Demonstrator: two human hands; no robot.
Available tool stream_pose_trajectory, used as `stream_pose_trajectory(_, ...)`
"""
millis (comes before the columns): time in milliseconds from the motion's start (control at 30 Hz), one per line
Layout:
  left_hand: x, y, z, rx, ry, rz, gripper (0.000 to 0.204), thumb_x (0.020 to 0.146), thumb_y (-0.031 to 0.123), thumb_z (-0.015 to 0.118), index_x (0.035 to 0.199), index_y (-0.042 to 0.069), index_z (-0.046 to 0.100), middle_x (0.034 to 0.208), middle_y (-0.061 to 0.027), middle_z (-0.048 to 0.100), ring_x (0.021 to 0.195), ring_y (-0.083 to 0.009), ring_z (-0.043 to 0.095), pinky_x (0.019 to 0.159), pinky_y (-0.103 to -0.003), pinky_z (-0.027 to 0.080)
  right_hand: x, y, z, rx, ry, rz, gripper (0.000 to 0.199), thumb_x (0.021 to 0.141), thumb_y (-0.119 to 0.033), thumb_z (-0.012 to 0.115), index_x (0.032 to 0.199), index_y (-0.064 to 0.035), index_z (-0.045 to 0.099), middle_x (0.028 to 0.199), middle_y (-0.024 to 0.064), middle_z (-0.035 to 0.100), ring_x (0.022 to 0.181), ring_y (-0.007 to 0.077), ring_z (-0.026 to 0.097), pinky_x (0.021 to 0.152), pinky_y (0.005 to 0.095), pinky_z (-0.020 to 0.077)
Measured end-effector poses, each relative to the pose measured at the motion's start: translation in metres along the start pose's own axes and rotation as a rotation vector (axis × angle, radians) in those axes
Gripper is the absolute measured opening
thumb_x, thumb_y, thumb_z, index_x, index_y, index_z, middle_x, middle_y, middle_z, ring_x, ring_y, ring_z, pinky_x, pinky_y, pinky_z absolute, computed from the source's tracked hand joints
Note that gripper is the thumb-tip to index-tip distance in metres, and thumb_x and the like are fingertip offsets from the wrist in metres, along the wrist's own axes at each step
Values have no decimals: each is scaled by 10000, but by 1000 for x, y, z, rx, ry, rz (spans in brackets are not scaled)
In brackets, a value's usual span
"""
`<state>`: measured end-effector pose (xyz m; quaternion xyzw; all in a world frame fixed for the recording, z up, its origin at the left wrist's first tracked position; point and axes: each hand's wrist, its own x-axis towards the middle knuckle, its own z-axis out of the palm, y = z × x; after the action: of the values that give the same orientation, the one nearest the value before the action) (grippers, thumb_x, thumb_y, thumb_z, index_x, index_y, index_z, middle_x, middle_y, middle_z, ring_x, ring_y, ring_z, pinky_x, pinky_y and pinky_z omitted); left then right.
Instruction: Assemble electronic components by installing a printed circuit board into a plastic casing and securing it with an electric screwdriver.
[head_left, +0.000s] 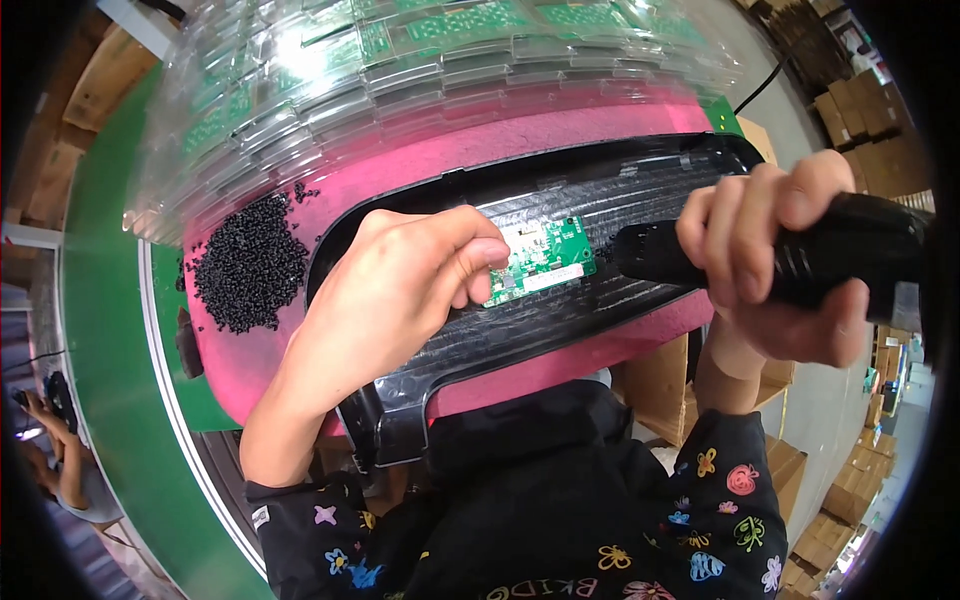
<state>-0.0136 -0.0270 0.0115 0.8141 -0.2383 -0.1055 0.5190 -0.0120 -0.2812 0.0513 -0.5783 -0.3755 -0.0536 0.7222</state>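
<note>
A green circuit board (568,240) with a white label strip lies in a long, shallow black plastic housing (650,175). My left hand (400,270) is at the board's left end, with thumb and fingers pinched together; whatever is between the fingertips is too small to make out. From the right, my right hand (765,250) wraps round a thick black power screwdriver (650,252), held nearly level. The tool's nose points left, close to the board's right edge; whether its tip touches the board is unclear. Left of the housing is a heap of small black screws (245,265).
Under the housing is a pink mat (590,350) on a green tabletop (100,270). Clear plastic trays (420,85) with green boards are stacked along the far side. Cardboard boxes (850,110) stand at the right. Another person's arm (68,455) shows at the far left.
</note>
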Motion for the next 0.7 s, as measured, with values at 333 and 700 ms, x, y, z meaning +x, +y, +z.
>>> stream_pose_trajectory(333, -2, 1, -2, 247, 115, 61, 247, 951, 128, 590, 777, -16, 492, 647, -181, 530, 593, -386, 532, 552, -442, 418, -3, 10, 15, -52, 186, 139, 514, 833, -524, 607, 1025, -77, 442, 606, -20, 470, 455, 83, 419, 496, 267, 383)
stream_pose_trajectory(700, -1, -8, 1, 279, 121, 181, 128, 817, 21, 714, 871, -18, 605, 778, -115, 623, 704, -274, 626, 616, -343, 472, 3, 12, 14, -90, 159, 164, 487, 841, -515, 602, 1003, -86, 436, 612, -29, 473, 456, 81, 413, 491, 263, 375)
